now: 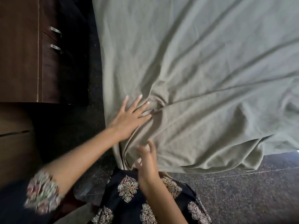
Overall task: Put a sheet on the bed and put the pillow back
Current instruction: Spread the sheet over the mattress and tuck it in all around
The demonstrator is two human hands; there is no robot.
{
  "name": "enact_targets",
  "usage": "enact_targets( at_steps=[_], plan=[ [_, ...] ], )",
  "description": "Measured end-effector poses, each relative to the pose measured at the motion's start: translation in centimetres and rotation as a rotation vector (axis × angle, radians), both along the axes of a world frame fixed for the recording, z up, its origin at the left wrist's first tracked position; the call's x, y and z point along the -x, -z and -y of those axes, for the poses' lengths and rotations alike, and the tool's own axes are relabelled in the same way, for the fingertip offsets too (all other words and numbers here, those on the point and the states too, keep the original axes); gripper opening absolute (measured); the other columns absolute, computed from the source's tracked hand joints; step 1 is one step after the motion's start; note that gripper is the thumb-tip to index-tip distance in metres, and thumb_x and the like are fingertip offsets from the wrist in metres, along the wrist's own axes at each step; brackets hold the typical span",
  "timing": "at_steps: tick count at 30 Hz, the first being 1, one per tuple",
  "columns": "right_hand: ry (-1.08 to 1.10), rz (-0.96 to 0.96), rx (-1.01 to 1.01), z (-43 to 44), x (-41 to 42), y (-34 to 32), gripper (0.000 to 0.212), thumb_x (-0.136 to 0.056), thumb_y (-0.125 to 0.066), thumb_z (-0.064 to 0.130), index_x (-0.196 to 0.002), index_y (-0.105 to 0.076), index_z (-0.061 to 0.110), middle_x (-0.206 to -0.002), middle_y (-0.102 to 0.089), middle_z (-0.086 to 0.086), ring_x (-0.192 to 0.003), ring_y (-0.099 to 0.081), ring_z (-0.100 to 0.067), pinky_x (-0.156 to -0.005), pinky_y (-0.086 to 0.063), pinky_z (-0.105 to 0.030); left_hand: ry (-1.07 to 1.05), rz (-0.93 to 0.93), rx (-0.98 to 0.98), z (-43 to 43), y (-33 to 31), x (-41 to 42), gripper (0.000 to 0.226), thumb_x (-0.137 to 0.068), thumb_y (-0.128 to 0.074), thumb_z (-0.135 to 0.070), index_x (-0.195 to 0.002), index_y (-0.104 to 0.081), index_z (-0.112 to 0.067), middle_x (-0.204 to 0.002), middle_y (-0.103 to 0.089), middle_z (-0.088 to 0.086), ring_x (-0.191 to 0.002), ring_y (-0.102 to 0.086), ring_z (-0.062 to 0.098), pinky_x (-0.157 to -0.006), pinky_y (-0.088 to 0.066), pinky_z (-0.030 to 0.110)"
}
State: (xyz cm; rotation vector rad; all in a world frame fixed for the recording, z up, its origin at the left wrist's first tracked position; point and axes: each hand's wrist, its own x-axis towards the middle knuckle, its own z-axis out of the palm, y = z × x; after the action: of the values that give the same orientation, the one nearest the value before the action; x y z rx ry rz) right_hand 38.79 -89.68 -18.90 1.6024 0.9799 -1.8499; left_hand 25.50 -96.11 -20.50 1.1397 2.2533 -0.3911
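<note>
On one bunched sheet [202, 70]: one left hand [129, 118] flat, one right hand [147, 165].

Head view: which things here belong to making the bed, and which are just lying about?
Job: sheet; left hand pressing flat on it; right hand at its bunched corner.
Just there: wooden drawer unit; speckled floor.

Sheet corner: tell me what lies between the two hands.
Only the sheet itself, in the head view: gathered folds run between the left hand, spread flat on it, and the right hand, whose fingers curl at the folds; its grip is unclear.
</note>
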Motion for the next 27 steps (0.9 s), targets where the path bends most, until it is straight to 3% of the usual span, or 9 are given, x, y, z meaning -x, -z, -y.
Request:
enact_targets(
  at_steps=[2, 4, 7, 10, 12, 17, 21, 23, 27],
  plan=[
    [0.018, 0.043, -0.127, -2.4, -2.0, -0.2, 0.027, -0.087, -0.055, 0.008, -0.113, -0.057, 0.017, -0.109, -0.063, -0.008, -0.097, -0.059, -0.018, -0.078, -0.047, -0.030, -0.476, -0.074, -0.429, 1.1, 0.4, -4.2, 0.074, -0.072, -0.055, 0.006, -0.136, -0.044, -0.029, -0.153, -0.027, 0.007, -0.144, -0.015, 0.035, -0.112, -0.017, 0.062],
    [0.083, 0.120, -0.240, -5.4, -4.0, 0.2, 0.013, -0.088, -0.051, 0.001, -0.095, -0.062, 0.006, -0.088, -0.065, -0.008, -0.081, -0.060, -0.019, -0.066, -0.042, -0.029, -0.986, -0.201, -0.718, 2.0, 1.7, -8.4, 0.065, -0.068, -0.057, 0.010, -0.127, -0.053, -0.016, -0.139, -0.045, 0.011, -0.132, -0.038, 0.032, -0.108, -0.032, 0.049],
    [0.106, 0.170, -0.301, -7.0, -5.0, 1.9, 0.013, -0.089, -0.043, -0.005, -0.087, -0.056, -0.001, -0.066, -0.059, -0.012, -0.056, -0.054, -0.018, -0.049, -0.037, -0.023, -1.653, -0.319, -0.745, 1.7, 2.7, -14.0, 0.058, -0.078, -0.062, 0.007, -0.133, -0.047, 0.000, -0.137, -0.043, 0.022, -0.130, -0.038, 0.036, -0.109, -0.026, 0.037],
    [-0.037, 0.163, -0.395, -6.2, -6.1, 3.0, 0.017, -0.088, -0.045, -0.002, -0.075, -0.054, 0.005, -0.065, -0.060, -0.012, -0.059, -0.055, -0.021, -0.055, -0.043, -0.027, -2.122, -0.118, -0.651, 1.3, 3.2, -17.8, 0.049, -0.091, -0.054, -0.007, -0.137, -0.041, 0.002, -0.138, -0.044, 0.023, -0.129, -0.041, 0.035, -0.106, -0.029, 0.036],
    [-0.086, 0.164, -0.473, -5.6, -7.2, 3.0, 0.016, -0.086, -0.048, 0.001, -0.072, -0.055, 0.007, -0.064, -0.062, -0.011, -0.059, -0.055, -0.021, -0.056, -0.045, -0.029, -2.204, -0.009, -0.589, 1.6, 3.5, -19.3, 0.040, -0.096, -0.047, -0.013, -0.133, -0.047, 0.003, -0.133, -0.052, 0.021, -0.123, -0.049, 0.035, -0.100, -0.038, 0.039],
    [-0.020, 0.162, -0.311, -4.9, -8.0, 3.5, 0.011, -0.094, -0.054, 0.020, -0.089, -0.053, 0.010, -0.078, -0.060, -0.009, -0.064, -0.059, -0.021, -0.059, -0.048, -0.031, -2.276, -0.229, -0.474, 4.7, 3.7, -19.2, 0.026, -0.094, -0.047, -0.009, -0.112, -0.059, 0.006, -0.106, -0.064, 0.028, -0.096, -0.060, 0.040, -0.073, -0.042, 0.039],
    [-0.129, 0.075, -0.435, -4.5, -8.1, 4.0, 0.019, -0.096, -0.052, 0.018, -0.091, -0.057, 0.001, -0.062, -0.060, -0.007, -0.049, -0.055, -0.013, -0.046, -0.046, -0.020, -2.375, -0.343, -0.469, 8.0, 4.8, -17.6, 0.032, -0.098, -0.043, -0.015, -0.121, -0.055, 0.005, -0.118, -0.060, 0.027, -0.107, -0.057, 0.039, -0.086, -0.043, 0.040],
    [-0.269, 0.111, -0.500, -3.8, -10.4, 3.6, 0.018, -0.096, -0.050, 0.016, -0.087, -0.059, 0.004, -0.055, -0.058, -0.003, -0.046, -0.050, -0.012, -0.041, -0.043, -0.016, -2.427, -0.307, -0.473, 8.9, 5.9, -17.2, 0.032, -0.097, -0.046, -0.016, -0.120, -0.058, 0.002, -0.117, -0.062, 0.025, -0.108, -0.058, 0.037, -0.090, -0.045, 0.041],
    [-0.279, 0.227, -0.396, -3.7, -15.8, 3.5, 0.024, -0.096, -0.051, 0.009, -0.073, -0.054, 0.004, -0.047, -0.057, -0.007, -0.035, -0.051, -0.012, -0.036, -0.043, -0.021, -2.656, -0.141, -0.673, 7.9, 7.0, -17.7, 0.035, -0.091, -0.055, -0.005, -0.125, -0.052, 0.000, -0.124, -0.059, 0.021, -0.114, -0.057, 0.032, -0.097, -0.045, 0.040]
  ],
)
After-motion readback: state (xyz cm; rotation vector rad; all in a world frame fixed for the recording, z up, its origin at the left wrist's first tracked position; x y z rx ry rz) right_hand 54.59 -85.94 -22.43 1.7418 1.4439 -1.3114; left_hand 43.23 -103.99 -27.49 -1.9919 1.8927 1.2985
